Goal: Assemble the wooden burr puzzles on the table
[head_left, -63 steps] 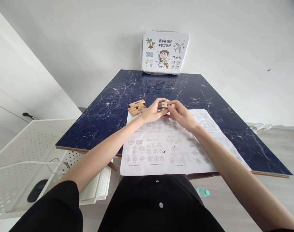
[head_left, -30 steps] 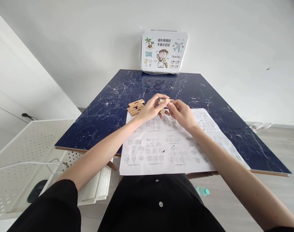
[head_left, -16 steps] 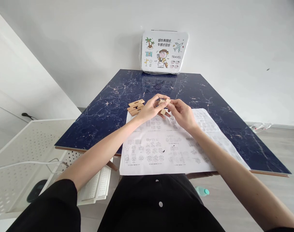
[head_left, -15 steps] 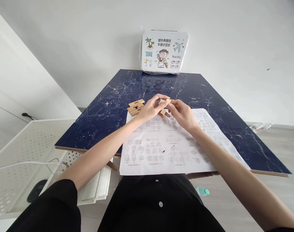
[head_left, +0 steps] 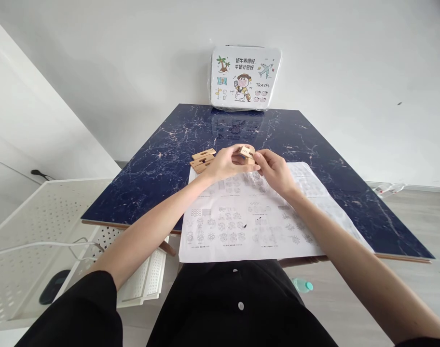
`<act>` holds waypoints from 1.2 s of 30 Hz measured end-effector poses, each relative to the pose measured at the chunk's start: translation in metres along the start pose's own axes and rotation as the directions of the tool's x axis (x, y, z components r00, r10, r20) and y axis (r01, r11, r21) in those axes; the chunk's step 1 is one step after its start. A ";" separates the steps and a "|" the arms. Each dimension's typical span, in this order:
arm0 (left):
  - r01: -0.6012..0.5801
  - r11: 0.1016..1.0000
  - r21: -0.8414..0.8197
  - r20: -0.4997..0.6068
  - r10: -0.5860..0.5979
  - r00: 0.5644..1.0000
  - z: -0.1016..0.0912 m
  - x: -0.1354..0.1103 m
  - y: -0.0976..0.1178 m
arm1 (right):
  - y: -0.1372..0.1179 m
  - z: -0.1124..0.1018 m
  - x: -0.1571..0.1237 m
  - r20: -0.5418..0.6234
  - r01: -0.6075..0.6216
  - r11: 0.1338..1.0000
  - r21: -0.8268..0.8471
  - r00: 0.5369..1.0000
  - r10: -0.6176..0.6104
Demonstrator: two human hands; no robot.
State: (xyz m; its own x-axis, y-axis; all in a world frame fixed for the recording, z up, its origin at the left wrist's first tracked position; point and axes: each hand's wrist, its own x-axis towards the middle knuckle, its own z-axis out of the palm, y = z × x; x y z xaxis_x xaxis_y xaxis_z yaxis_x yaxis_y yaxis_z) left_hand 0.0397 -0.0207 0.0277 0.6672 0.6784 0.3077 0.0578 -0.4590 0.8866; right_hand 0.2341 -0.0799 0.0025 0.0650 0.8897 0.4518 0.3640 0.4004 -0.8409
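My left hand is closed around small light wooden puzzle pieces, held above the printed sheet. One piece shows a dark mark on its upper face. From the right, my right hand pinches the edge of the same pieces with thumb and forefinger. How the pieces fit together is partly hidden by my fingers. Several flat wooden pieces with slots lie on the table just left of my left hand. Under both hands spreads a white instruction sheet with small printed diagrams.
A white cartoon-printed case in clear wrap stands against the wall at the back of the blue marble-patterned table. White perforated shelving with a cable is at the left. A green-capped bottle lies on the floor.
The wooden pieces have been turned in my hands, so a marked face now shows upward. My left fingers have shifted around them, with the thumb lower.
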 end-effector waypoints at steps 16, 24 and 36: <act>-0.258 0.756 0.601 0.205 0.167 0.965 0.006 0.004 -0.031 | -0.010 -0.015 0.011 0.211 -0.253 0.894 0.371 0.960 0.184; -0.122 0.662 0.739 0.210 -0.054 0.976 -0.003 -0.004 -0.039 | 0.000 -0.011 0.011 0.256 -0.283 0.878 0.385 0.947 0.194; -0.108 0.592 0.799 0.129 0.008 0.992 -0.020 0.001 -0.046 | 0.005 -0.004 0.009 0.140 -0.215 0.904 0.369 0.975 0.175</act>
State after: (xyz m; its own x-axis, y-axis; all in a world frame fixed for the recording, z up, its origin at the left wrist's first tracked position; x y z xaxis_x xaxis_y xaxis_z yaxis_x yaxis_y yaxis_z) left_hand 0.0225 0.0130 -0.0057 0.7576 0.5953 0.2678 0.5551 -0.8034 0.2155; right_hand 0.2406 -0.0711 0.0032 -0.0034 0.9678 0.2517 -0.0276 0.2515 -0.9675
